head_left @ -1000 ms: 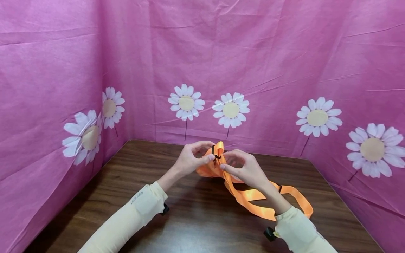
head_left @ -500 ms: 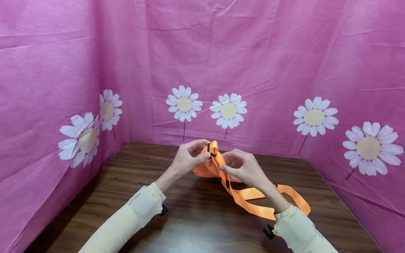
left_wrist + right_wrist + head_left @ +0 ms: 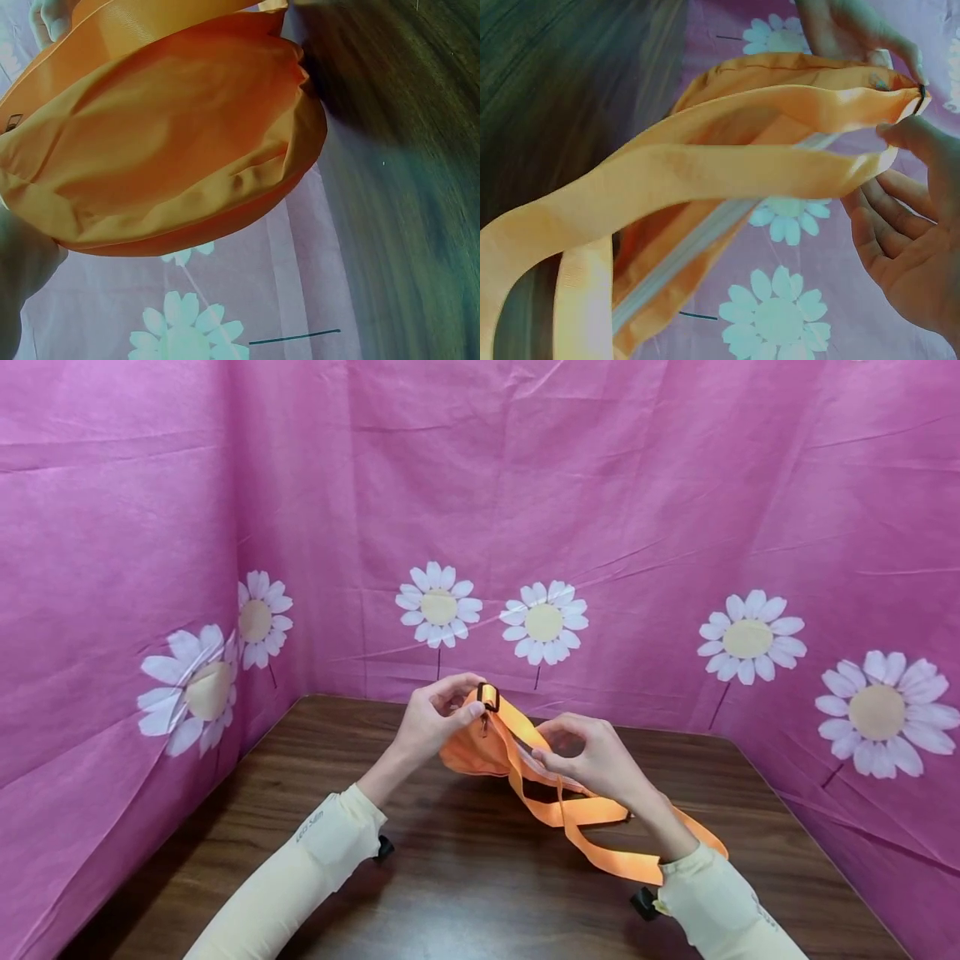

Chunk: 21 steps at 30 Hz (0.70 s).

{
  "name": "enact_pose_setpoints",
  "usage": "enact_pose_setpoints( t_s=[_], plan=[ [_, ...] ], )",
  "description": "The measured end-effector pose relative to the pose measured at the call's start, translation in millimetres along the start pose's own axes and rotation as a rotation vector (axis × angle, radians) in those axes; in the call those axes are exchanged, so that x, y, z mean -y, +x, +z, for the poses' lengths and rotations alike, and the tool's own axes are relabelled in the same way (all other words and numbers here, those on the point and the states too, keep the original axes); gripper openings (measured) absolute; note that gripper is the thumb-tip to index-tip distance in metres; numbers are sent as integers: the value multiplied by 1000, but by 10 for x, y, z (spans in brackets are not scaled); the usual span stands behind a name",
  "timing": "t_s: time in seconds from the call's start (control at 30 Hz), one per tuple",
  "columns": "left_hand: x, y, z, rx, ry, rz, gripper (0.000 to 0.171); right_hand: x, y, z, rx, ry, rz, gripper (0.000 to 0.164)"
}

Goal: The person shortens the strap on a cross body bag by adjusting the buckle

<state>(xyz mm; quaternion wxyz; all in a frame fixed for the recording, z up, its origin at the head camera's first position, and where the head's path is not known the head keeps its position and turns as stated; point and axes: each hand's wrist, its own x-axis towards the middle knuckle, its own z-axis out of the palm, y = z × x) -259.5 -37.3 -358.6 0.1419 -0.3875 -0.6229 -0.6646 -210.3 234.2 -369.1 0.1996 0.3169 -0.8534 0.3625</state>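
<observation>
An orange waist bag (image 3: 475, 750) with a long orange webbing strap (image 3: 611, 860) is held just above the table. My left hand (image 3: 429, 724) pinches the bag's end beside a black strap buckle (image 3: 488, 697), thumb in front. My right hand (image 3: 594, 758) pinches the strap a little to the right of the buckle; the right wrist view shows its thumb and fingertips on the webbing (image 3: 866, 171). A pale zipper (image 3: 697, 247) runs along the bag there. In the left wrist view the bag's rounded side (image 3: 172, 135) covers most of the left hand (image 3: 26, 262).
The strap's rest trails in loops to the right, under and past the right forearm. A dark wood-grain table (image 3: 420, 868) lies beneath. Pink cloth (image 3: 600, 485) printed with white daisies hangs behind and at both sides.
The left hand has moved left and slightly up with the bag's end. The buckle now faces the head camera, and the standing strap loop above it has been drawn down toward the right hand.
</observation>
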Motion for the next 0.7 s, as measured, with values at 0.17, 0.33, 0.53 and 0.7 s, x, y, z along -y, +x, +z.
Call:
enact_pose_setpoints(
  t_s=[0.17, 0.33, 0.53, 0.7],
  plan=[
    [151, 42, -5, 28, -11, -23, 40, 12, -10, 160, 84, 114, 122, 46],
    [167, 77, 8, 24, -23, -6, 43, 0, -12, 270, 18, 26, 121, 29],
    [118, 169, -65, -12, -36, 6, 42, -192, -123, -4, -150, -195, 104, 34],
    [16, 274, -380, -140, -17, -7, 41, -498, -206, -510, -188, -344, 163, 37]
  ],
)
